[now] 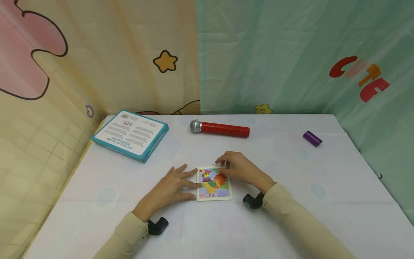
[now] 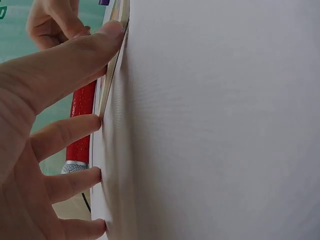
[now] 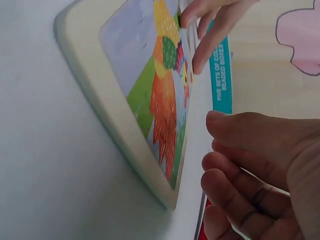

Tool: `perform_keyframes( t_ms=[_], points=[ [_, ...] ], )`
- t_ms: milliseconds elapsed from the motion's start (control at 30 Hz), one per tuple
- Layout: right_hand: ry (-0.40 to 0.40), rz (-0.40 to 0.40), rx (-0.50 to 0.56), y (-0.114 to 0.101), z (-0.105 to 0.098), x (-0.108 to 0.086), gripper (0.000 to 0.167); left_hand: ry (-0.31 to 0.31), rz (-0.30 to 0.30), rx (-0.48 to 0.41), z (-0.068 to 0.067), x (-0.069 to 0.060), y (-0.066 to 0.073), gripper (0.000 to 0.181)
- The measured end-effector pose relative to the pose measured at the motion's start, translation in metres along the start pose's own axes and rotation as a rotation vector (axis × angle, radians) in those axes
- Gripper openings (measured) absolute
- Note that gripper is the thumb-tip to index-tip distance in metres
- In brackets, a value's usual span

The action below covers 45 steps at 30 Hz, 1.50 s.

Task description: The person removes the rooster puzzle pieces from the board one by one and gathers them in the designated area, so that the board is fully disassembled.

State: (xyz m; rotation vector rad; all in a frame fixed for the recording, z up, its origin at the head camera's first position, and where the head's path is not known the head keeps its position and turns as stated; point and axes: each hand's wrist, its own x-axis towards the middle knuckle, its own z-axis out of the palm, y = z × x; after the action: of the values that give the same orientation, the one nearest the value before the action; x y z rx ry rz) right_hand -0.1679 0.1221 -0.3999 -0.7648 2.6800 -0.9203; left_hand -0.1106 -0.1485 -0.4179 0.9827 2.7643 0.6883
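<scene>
A square rooster jigsaw puzzle point(image 1: 211, 190) in a pale frame lies flat on the white table. My left hand point(image 1: 173, 185) rests at its left side, fingers spread; in the left wrist view the thumb point(image 2: 95, 47) and a fingertip touch the frame's edge. Over the puzzle's upper right corner hovers my right hand point(image 1: 242, 169), its fingers loosely bent. Nothing shows between the thumb and fingers of that right hand point(image 3: 255, 170) in the right wrist view. The rooster picture point(image 3: 165, 95) appears filled in, though the right fingers cover part of its top right in the head view.
A blue-edged box point(image 1: 129, 135) lies at the back left. Behind the puzzle is a red microphone point(image 1: 224, 129) with a silver head. A small purple cylinder point(image 1: 312, 138) lies at the back right. Printed curtains point(image 1: 258, 54) border the table.
</scene>
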Motion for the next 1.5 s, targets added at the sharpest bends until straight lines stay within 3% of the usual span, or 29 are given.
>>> perform_keyframes(
  t_ms=[200, 533, 1000, 1300, 1500],
  points=[
    [-0.089, -0.021, -0.011, -0.015, 0.011, 0.013, 0.029, 0.006, -0.006, 0.031, 0.0, 0.004, 0.005, 0.041],
    [-0.148, -0.04, -0.047, -0.024, 0.021, 0.024, 0.024, 0.015, -0.02, 0.02, 0.0, 0.005, 0.01, 0.043],
    [-0.203, -0.006, -0.033, -0.03, 0.02, 0.033, 0.02, 0.074, -0.046, 0.08, 0.007, 0.005, 0.017, 0.04],
    [-0.221, 0.0, -0.051, -0.034, 0.018, 0.037, 0.018, 0.089, -0.06, 0.057, 0.009, 0.006, 0.017, 0.039],
    [-0.194, 0.062, -0.169, -0.041, 0.017, 0.037, 0.016, 0.089, -0.077, 0.028, 0.009, 0.005, 0.017, 0.04]
  ],
)
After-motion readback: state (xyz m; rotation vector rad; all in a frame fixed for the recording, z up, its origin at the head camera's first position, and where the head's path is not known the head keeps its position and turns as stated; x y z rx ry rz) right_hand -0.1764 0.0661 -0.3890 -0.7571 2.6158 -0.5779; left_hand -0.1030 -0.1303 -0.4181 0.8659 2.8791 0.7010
